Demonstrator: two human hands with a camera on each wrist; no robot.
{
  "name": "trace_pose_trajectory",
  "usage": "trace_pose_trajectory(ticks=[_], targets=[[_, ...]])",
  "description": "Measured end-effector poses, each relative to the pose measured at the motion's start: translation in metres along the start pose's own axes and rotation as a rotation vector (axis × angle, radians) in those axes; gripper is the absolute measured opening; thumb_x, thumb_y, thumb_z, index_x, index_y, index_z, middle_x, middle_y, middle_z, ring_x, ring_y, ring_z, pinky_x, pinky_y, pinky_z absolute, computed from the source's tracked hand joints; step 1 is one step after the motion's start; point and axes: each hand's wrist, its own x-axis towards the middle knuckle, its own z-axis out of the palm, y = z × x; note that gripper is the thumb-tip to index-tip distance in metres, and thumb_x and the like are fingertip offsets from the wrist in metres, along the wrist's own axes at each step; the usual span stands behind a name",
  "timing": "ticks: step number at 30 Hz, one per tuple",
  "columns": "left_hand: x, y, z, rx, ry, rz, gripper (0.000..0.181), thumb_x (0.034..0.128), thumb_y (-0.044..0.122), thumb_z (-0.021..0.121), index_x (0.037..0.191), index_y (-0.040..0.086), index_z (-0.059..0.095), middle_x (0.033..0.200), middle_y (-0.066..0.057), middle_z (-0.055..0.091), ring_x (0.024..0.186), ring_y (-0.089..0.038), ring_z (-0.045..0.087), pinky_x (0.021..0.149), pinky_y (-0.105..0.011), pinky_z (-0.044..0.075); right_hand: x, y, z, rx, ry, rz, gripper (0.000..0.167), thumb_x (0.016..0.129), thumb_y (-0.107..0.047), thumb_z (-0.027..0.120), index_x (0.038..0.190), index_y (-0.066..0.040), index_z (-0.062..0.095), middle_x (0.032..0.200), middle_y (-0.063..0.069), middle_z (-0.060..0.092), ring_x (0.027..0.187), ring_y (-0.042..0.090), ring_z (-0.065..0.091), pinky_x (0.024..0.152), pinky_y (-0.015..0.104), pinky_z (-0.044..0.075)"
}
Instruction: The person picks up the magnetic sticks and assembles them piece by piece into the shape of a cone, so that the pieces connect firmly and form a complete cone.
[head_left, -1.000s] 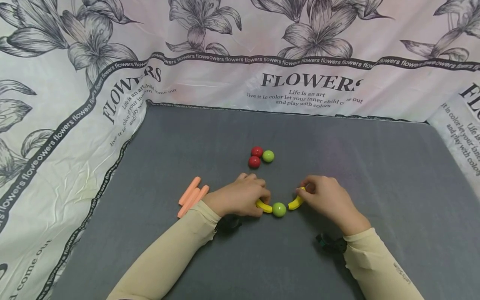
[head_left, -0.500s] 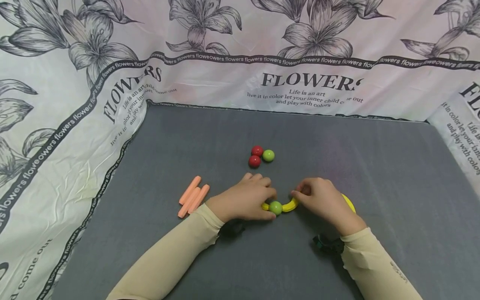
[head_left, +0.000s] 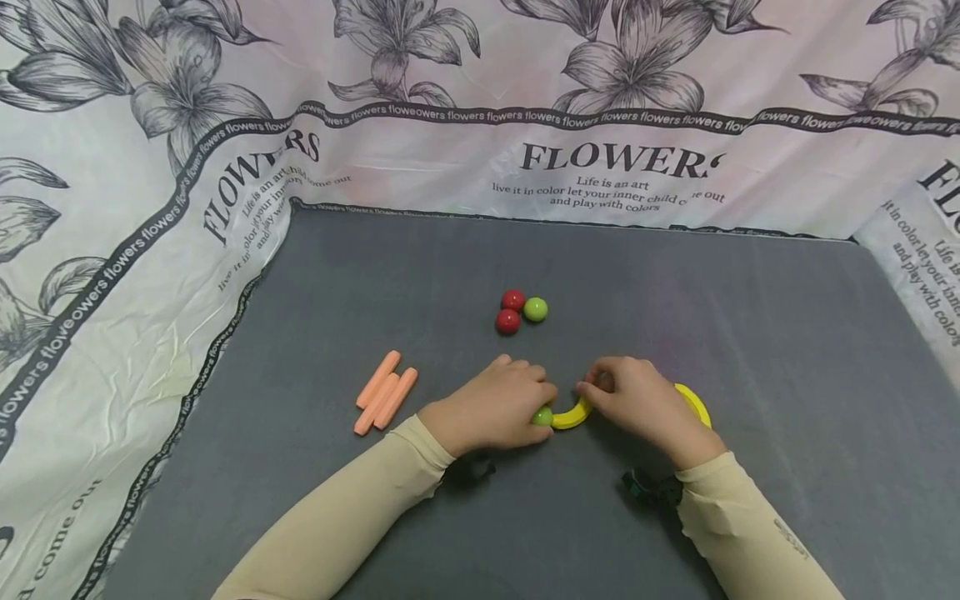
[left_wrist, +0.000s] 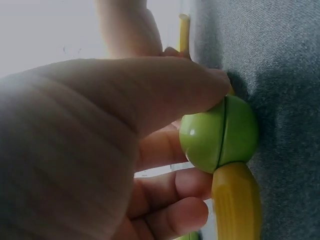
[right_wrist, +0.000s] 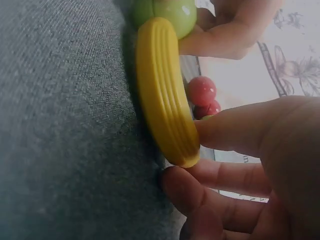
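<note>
My left hand (head_left: pixel 495 407) holds a glossy green ball (left_wrist: pixel 220 135) with a seam, the thumb pressing on it and fingers on its far side. A yellow toy banana (left_wrist: pixel 237 200) meets the ball under that hand, hidden from the head view. On the ball's other side a second toy banana (right_wrist: pixel 167 95) touches it, ridged and curved. The right hand (head_left: pixel 637 404) pinches this banana's free end between thumb and fingers. Ball and bananas form a curved row on the grey table.
Beside the right wrist lies another yellow banana (head_left: pixel 694 406), partly covered. Several orange sticks (head_left: pixel 386 393) lie to the left. Two red balls (head_left: pixel 508 322) and a green ball (head_left: pixel 536 309) sit together farther back. A flower-printed cloth (head_left: pixel 420 158) hangs along the table's back and left.
The right hand has moved left, bringing its banana against the green ball. The left hand has moved right and now covers its banana and holds the ball. Another banana shows beside the right wrist.
</note>
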Motion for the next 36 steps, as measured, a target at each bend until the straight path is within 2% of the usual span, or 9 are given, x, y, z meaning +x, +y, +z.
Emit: trace_pose_trajectory(ticks=[3,5,10,12,17,22,27,30,36], targets=[[0.001,-0.003,-0.004,0.001,-0.011,-0.008,0.022,0.0948,0.045,0.076,0.1,0.024,0.073,0.089,0.008,0.058,0.077,-0.01,0.052,0.073,-0.03,0.036,0.01,-0.006,-0.004,-0.035,0.012,0.007,0.017,0.1,-0.029,0.072,0.101,-0.012,0.074,0.073,-0.003,0.066,0.058,0.014,0.054,0.053,0.032,0.044],[0.002,-0.004,-0.007,-0.001,-0.012,-0.012,0.022,0.0947,0.044,0.076,0.101,0.023,0.074,0.091,0.008,0.06,0.078,-0.01,0.054,0.072,-0.03,0.037,0.021,-0.012,-0.008,-0.066,0.03,0.019,0.025,0.099,-0.03,0.072,0.114,-0.01,0.073,0.08,0.001,0.069,0.062,0.017,0.058,0.055,0.035,0.047],[0.0,-0.005,-0.009,-0.026,-0.024,-0.019,0.023,0.0948,0.042,0.076,0.104,0.022,0.075,0.095,0.007,0.065,0.081,-0.011,0.059,0.073,-0.032,0.039,0.056,-0.026,-0.012,-0.145,0.05,0.009,0.066,0.1,-0.039,0.07,0.154,-0.009,0.049,0.119,0.015,0.067,0.099,0.029,0.067,0.077,0.05,0.055],[-0.002,-0.004,-0.008,-0.034,-0.028,-0.024,0.022,0.0949,0.041,0.076,0.107,0.022,0.076,0.097,0.006,0.066,0.083,-0.011,0.06,0.074,-0.032,0.04,0.071,-0.029,-0.013,-0.166,0.046,-0.01,0.073,0.1,-0.042,0.07,0.159,-0.009,0.043,0.136,0.019,0.061,0.116,0.034,0.063,0.088,0.056,0.054],[-0.002,0.0,-0.004,-0.033,-0.042,-0.021,0.024,0.0966,0.039,0.074,0.116,0.025,0.077,0.1,0.005,0.065,0.084,-0.013,0.058,0.073,-0.03,0.037,0.1,-0.029,-0.019,-0.18,-0.003,-0.04,0.074,0.1,-0.042,0.07,0.16,-0.011,0.042,0.145,0.021,0.056,0.132,0.039,0.055,0.101,0.061,0.049],[0.003,0.007,0.006,0.021,0.002,-0.012,0.031,0.0999,0.053,0.067,0.114,0.028,0.077,0.097,0.006,0.062,0.082,-0.012,0.052,0.072,-0.03,0.034,0.107,-0.026,-0.02,-0.214,-0.069,-0.054,0.071,0.1,-0.043,0.071,0.16,-0.015,0.044,0.144,0.021,0.056,0.133,0.039,0.055,0.102,0.061,0.049],[0.009,0.013,0.017,0.067,0.073,-0.005,0.032,0.1008,0.057,0.064,0.107,0.028,0.075,0.086,0.008,0.056,0.075,-0.011,0.048,0.069,-0.029,0.032,0.103,-0.024,-0.017,-0.24,-0.044,-0.048,0.055,0.102,-0.039,0.07,0.149,-0.014,0.058,0.133,0.018,0.059,0.117,0.034,0.061,0.094,0.058,0.052],[0.009,0.014,0.02,0.058,0.068,-0.019,0.026,0.1001,0.052,0.068,0.105,0.028,0.075,0.085,0.008,0.055,0.073,-0.011,0.047,0.067,-0.029,0.031,0.096,-0.02,-0.014,-0.219,-0.028,-0.042,0.049,0.101,-0.039,0.07,0.14,-0.01,0.063,0.125,0.017,0.062,0.111,0.033,0.063,0.09,0.055,0.053],[0.004,0.009,0.018,0.008,0.053,-0.025,0.021,0.0985,0.048,0.071,0.105,0.028,0.077,0.086,0.007,0.057,0.073,-0.011,0.048,0.068,-0.029,0.031,0.065,-0.003,-0.012,-0.106,-0.044,-0.029,0.042,0.1,-0.037,0.072,0.127,-0.006,0.069,0.094,0.007,0.07,0.077,0.021,0.062,0.068,0.038,0.051]])
